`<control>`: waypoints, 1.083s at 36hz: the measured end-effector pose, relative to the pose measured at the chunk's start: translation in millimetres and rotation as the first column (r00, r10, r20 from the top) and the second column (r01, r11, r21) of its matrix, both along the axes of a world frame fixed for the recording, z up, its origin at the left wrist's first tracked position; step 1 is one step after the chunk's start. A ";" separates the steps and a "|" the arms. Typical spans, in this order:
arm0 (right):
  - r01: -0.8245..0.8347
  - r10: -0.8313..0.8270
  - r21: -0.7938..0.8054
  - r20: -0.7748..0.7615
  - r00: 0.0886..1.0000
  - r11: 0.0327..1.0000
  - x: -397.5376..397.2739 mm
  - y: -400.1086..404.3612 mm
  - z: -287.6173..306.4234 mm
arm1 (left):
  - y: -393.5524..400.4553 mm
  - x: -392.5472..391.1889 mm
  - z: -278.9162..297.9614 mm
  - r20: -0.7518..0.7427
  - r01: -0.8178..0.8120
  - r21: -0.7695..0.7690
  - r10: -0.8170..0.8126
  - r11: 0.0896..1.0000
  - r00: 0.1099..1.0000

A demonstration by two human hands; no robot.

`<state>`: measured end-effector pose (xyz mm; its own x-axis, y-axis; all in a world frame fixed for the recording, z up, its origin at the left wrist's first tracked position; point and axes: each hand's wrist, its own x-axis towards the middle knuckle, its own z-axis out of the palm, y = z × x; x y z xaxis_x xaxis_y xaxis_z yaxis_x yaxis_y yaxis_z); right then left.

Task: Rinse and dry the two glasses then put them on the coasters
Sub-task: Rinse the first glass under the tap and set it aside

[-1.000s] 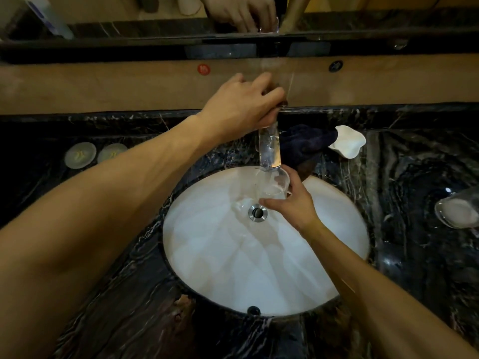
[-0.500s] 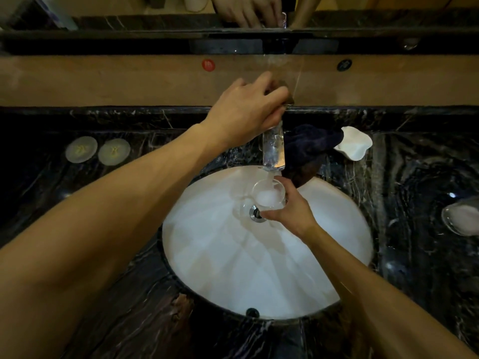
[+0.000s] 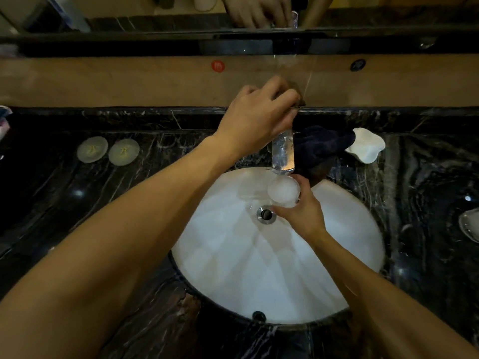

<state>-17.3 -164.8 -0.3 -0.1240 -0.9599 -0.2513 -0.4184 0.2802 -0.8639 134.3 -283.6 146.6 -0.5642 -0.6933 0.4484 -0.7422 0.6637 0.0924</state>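
Observation:
My right hand [image 3: 302, 215] grips a clear glass [image 3: 283, 190] upright over the white sink basin [image 3: 337, 229], right under the chrome faucet spout [image 3: 283, 154]. Foamy water fills the glass. My left hand [image 3: 259, 117] is closed over the faucet handle at the back of the counter. A second glass [image 3: 469, 224] lies at the right edge of the dark marble counter, partly cut off. Two round pale coasters [image 3: 92, 149] [image 3: 124, 152] sit side by side on the counter at the left.
A dark cloth [image 3: 324, 146] lies behind the basin, beside a white wavy dish [image 3: 365, 149]. The drain [image 3: 266, 214] sits just left of the held glass. A mirror above the wooden ledge [image 3: 129, 79] reflects my hand.
The glass has risen closer under the spout and has filled with foamy water. My left hand has stayed on the faucet handle.

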 end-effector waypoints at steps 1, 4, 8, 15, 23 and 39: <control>-0.021 0.021 0.011 -0.002 1.000 1.000 -0.3 0.0 -0.1 | 0.3 -0.2 0.2 -0.001 0.000 0.002 0.000 1.000 1.000; -0.078 0.078 0.020 -0.006 0.997 0.997 1.5 -0.2 0.9 | 1.1 -0.8 1.6 -0.003 0.002 0.007 -0.002 1.000 1.000; -0.081 0.081 -0.006 -0.034 0.996 0.997 4.4 -3.3 2.7 | 1.5 -1.0 2.2 -0.004 0.006 0.018 -0.006 1.000 1.000; -0.056 0.056 0.002 -0.017 0.998 0.998 3.3 -10.7 6.5 | 2.1 -1.8 2.6 -0.009 0.001 0.033 -0.001 0.999 1.000; -0.023 0.023 -0.006 0.127 0.992 1.000 4.0 -13.4 12.9 | 2.2 -1.7 0.7 -0.011 0.003 0.029 -0.003 1.000 1.000; -0.079 0.078 -0.011 -0.036 0.996 0.997 12.1 -9.4 9.3 | 1.7 -1.3 -0.9 -0.032 0.008 0.033 -0.007 0.999 0.999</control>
